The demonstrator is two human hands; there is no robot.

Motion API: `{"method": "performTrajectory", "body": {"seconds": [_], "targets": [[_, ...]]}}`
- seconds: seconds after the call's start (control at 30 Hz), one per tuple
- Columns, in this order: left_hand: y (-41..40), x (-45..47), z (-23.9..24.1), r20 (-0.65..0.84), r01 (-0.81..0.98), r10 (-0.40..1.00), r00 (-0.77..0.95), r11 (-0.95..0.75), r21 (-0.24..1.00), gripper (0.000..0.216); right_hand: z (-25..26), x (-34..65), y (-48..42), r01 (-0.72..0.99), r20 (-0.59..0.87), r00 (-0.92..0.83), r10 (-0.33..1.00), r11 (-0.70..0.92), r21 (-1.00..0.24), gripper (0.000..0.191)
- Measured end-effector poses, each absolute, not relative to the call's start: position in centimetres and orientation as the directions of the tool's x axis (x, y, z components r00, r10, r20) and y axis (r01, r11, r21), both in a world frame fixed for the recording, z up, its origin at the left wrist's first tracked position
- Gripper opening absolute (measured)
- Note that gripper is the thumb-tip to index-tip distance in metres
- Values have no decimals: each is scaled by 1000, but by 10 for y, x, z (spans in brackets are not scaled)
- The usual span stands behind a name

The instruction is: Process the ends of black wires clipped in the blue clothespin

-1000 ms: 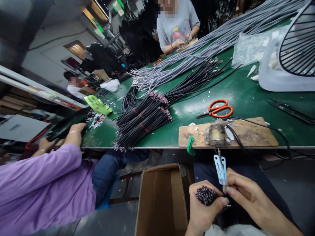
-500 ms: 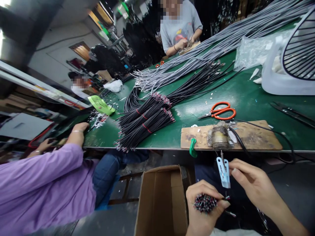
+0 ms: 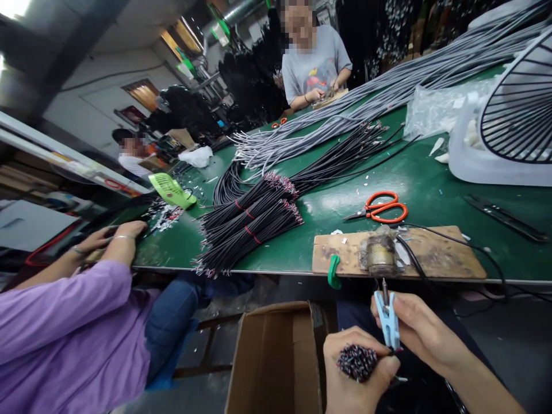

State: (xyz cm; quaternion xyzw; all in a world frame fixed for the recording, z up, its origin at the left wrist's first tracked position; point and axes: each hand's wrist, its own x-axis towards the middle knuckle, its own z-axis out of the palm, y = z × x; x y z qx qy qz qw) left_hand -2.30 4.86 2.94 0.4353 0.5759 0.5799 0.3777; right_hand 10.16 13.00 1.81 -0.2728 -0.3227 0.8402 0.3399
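My left hand (image 3: 351, 368) is closed around a bundle of black cables (image 3: 357, 362), whose stripped ends with red, white and dark wires face me. Between its thumb and forefinger a single cable end (image 3: 395, 351) sticks out to the right. The thumb and fingers of my right hand (image 3: 416, 322) are pressed on a light blue clothespin (image 3: 389, 325), just below the pointed metal tip (image 3: 384, 288) of a soldering iron. The lower end of the clothespin is close to that cable end; whether they touch is hard to see. A wooden board (image 3: 444, 253) carries the iron's round, stained metal body (image 3: 382, 256).
Orange-handled scissors (image 3: 386, 207), tied black cable bundles (image 3: 250, 221) and long grey cables (image 3: 328, 123) lie on the green table (image 3: 336, 195). A fan (image 3: 513, 115) stands at right. Below is an open cardboard box (image 3: 273, 351). A co-worker's purple sleeve (image 3: 77, 310) is at left.
My right hand has moved from beside the clothespin to pinching it. The clothespin's lower end is nearer my left hand. The whole view has shifted slightly.
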Motion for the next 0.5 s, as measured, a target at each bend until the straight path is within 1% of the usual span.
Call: {"method": "performTrajectory", "body": {"seconds": [0.13,0.2,0.23,0.3,0.4,0.5], "targets": [[49,-25,34,54,11,951,-305,-53,999,6,6,104,127,-410,-274,-635,723,-615,-673,40],[49,-25,36,49,7,950,-309,-49,999,5,0,107,127,-410,-260,-632,730,-599,-688,43],[49,-25,36,46,13,949,-312,-44,999,5,-3,110,126,-401,-248,-622,743,-574,-714,43],[48,-26,37,43,34,950,-310,-34,999,5,-7,117,125,-345,-230,-575,785,-488,-802,40],[45,-28,36,45,53,961,-272,-32,998,5,-9,131,121,-173,-181,-503,845,-304,-937,29],[38,-28,32,12,58,977,-213,0,998,12,-3,140,114,-12,-111,-480,870,-133,-991,24]]}}
